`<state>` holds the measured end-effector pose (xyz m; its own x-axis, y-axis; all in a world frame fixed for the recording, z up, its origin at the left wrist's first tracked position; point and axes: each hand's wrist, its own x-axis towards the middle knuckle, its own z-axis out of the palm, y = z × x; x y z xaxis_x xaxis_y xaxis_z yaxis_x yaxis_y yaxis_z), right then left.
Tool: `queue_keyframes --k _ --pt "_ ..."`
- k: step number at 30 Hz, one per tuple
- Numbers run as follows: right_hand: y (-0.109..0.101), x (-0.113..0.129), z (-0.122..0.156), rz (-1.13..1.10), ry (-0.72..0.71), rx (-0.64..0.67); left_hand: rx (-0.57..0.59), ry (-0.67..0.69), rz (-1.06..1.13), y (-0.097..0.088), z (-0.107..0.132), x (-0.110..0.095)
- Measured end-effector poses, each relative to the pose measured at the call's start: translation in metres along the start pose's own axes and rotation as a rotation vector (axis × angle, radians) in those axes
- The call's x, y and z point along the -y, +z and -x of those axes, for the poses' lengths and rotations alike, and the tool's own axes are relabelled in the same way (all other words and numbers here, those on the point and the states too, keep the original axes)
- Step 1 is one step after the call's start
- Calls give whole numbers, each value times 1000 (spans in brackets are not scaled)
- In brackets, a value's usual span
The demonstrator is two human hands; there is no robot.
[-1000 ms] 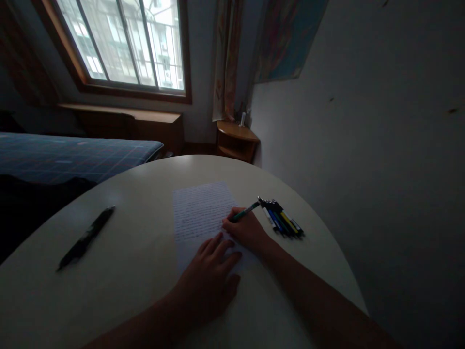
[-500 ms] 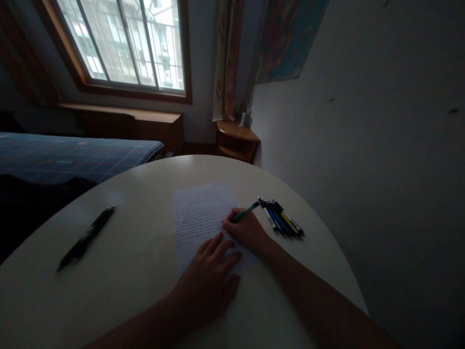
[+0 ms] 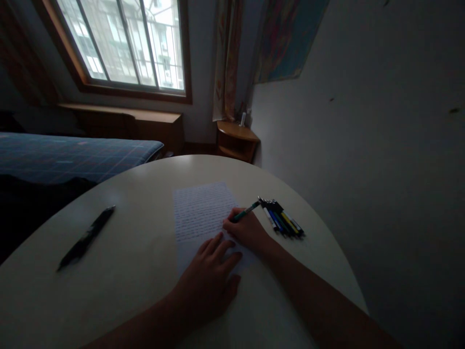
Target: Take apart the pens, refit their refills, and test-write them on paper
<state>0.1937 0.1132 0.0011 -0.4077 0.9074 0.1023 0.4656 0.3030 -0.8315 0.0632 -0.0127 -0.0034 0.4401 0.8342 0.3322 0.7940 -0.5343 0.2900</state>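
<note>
Right hand [image 3: 249, 231] fingers pinching a slim green pen [image 3: 245, 212], tip hidden behind them, left hand [image 3: 210, 276] fingers spread flat, covering the lined white paper sheet's [image 3: 199, 211] lower edge, handwriting too dim to read

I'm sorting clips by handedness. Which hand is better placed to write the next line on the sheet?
Probably the right hand: it already grips the green pen with the tip at the sheet of paper. The left hand lies flat on the sheet's lower part, holding nothing.

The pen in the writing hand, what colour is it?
Green, as far as the dim head view shows: the pen in the right hand.
</note>
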Motion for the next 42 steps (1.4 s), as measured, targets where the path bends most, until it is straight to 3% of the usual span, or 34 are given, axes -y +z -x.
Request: queue_keyframes --k 42 --pt "2 -3 0 -10 -5 -4 29 0 -22 0 0 1"
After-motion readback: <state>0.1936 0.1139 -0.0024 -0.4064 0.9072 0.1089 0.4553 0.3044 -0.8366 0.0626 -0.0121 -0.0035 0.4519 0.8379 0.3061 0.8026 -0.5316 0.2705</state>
